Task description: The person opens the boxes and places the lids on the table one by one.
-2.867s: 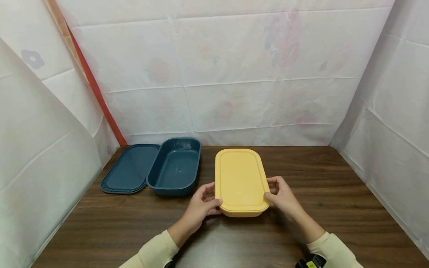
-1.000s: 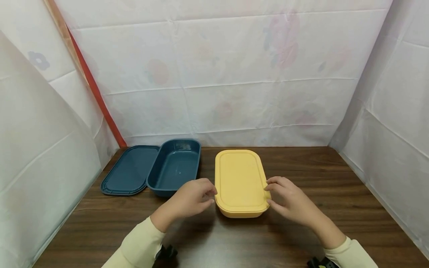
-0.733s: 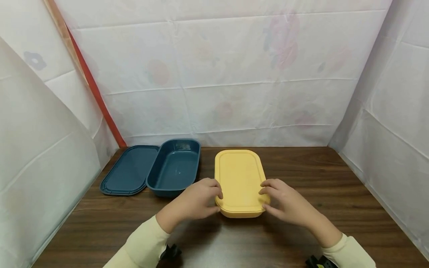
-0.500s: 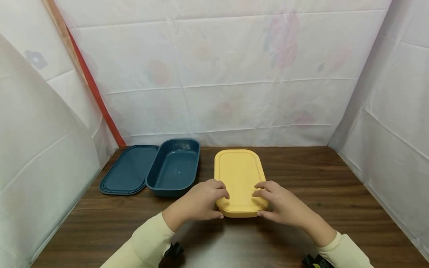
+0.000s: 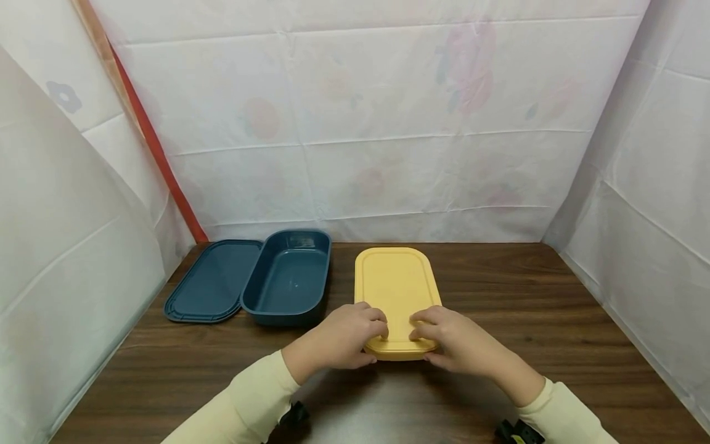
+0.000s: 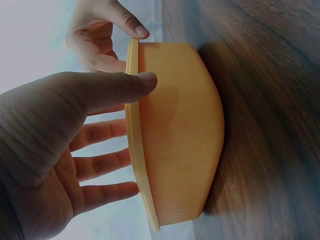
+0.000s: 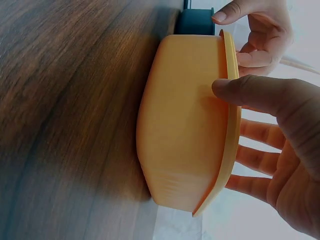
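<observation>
Your hands have closed in since the earlier frames. Then they sat at the two long sides of the yellow lidded box (image 5: 397,296), well apart; now your left hand (image 5: 346,336) and your right hand (image 5: 452,339) have slid inward along its near end until the fingertips nearly meet over the middle of the yellow lid (image 5: 397,283). The box itself has not shifted — it sits on the wooden table (image 5: 554,345) directly under your hands, its far end pointing away from you.

Your hands are close together, both on the box. Each lays straight fingers flat on top of the lid, with the thumb set against the lid's rim at the near end; the left wrist view shows your left thumb (image 6: 115,85) at the rim and the fingers spread across the lid, and the right wrist view shows the same for the right hand (image 7: 280,145). In the wrist views the lid's edge stands slightly proud of the box wall (image 7: 185,125).

Just beyond your left hand stands the open dark blue box (image 5: 288,277), near the yellow one but not touching it. Its blue lid (image 5: 213,280) lies further left, tucked against it. Nothing lies between your hands and either blue piece.
</observation>
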`<state>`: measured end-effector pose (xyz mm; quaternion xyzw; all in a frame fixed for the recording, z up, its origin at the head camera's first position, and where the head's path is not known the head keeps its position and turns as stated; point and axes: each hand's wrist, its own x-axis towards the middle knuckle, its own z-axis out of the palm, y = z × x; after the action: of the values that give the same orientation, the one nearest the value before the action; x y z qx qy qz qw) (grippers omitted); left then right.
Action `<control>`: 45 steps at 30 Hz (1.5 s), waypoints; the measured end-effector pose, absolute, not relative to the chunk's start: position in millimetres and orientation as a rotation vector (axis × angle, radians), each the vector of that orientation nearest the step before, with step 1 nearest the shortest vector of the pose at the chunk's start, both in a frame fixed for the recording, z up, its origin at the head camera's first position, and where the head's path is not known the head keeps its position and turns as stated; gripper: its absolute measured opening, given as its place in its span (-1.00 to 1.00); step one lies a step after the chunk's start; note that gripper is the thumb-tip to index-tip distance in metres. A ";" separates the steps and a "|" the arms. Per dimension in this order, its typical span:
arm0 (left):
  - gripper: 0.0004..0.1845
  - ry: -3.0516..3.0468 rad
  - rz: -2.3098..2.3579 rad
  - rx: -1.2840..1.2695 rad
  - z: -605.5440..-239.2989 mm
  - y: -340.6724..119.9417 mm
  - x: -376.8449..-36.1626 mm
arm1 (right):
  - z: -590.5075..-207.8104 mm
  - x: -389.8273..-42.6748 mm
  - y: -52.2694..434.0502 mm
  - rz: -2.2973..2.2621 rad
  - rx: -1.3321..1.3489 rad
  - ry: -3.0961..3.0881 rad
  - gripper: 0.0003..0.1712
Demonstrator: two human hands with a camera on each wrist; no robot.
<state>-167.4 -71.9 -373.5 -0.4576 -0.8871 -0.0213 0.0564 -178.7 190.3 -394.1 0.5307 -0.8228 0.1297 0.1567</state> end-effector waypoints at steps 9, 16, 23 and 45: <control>-0.76 -2.649 -0.023 -1.408 -373.2 -71.1 -168.2 | -391.9 -177.0 189.7 0.363 1.512 -2.399 -0.60; -0.76 -2.669 -0.033 -1.417 -373.0 -71.2 -169.3 | -390.0 -175.8 188.0 0.359 1.514 -2.406 -0.63; -0.76 -2.662 -0.050 -1.433 -369.1 -72.1 -170.3 | -386.9 -174.5 187.5 0.336 1.507 -2.437 -0.64; -0.80 -2.693 -0.144 -1.442 -347.4 -75.9 -173.9 | -369.0 -176.2 188.2 0.333 1.541 -2.353 -0.65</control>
<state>-173.9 -75.9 -347.4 -0.4710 -0.8799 -0.0470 0.0416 -176.2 188.2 -369.0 0.5375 -0.8208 0.1163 0.1541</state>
